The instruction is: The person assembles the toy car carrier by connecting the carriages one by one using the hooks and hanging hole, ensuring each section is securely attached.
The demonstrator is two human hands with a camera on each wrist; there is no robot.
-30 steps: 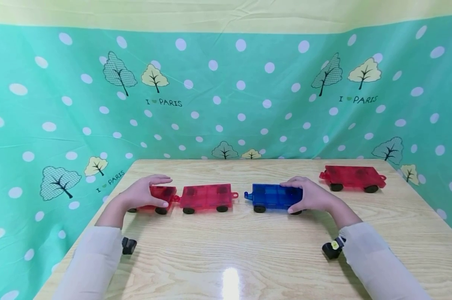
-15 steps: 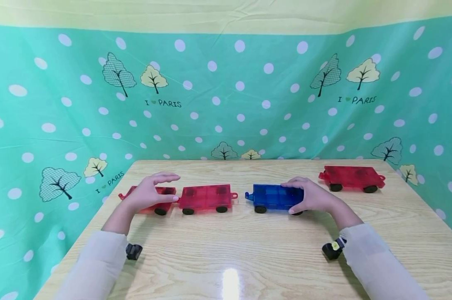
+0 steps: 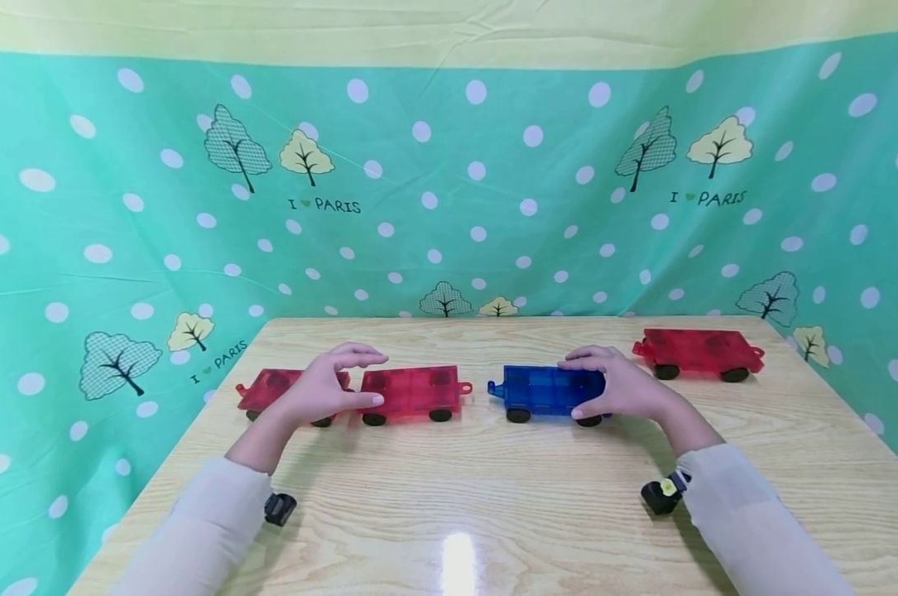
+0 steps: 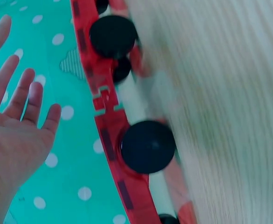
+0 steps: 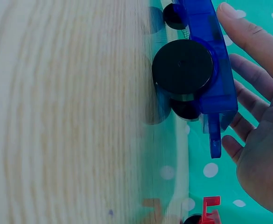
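**Right hand (image 3: 616, 387) around the blue wagon (image 3: 534, 389), left hand (image 3: 328, 389) spread in the air**

At the far left of the row stands the left red wagon (image 3: 273, 381), upright on black wheels, its hook end pointing outward. The left hand hangs over its right end and over the joint to the next wagon. The fingers are spread and hold nothing; the left wrist view shows them above the wagons and apart from them.

The middle red wagon (image 3: 415, 391) comes next, its left end meeting the left red wagon at a coupling. Its right end carries a loop, with a gap between that and the hook of the blue wagon.

The blue wagon stands upright on the desk (image 3: 411, 488), right of centre. Of the two hands, the right curves round this wagon's right half, thumb at the near edge and fingers at the far edge; how firmly it grips, I cannot tell.

Farther right and farther back stands the right red wagon (image 3: 694, 351), well apart from the middle one. Behind everything hangs a green dotted cloth (image 3: 411, 281).
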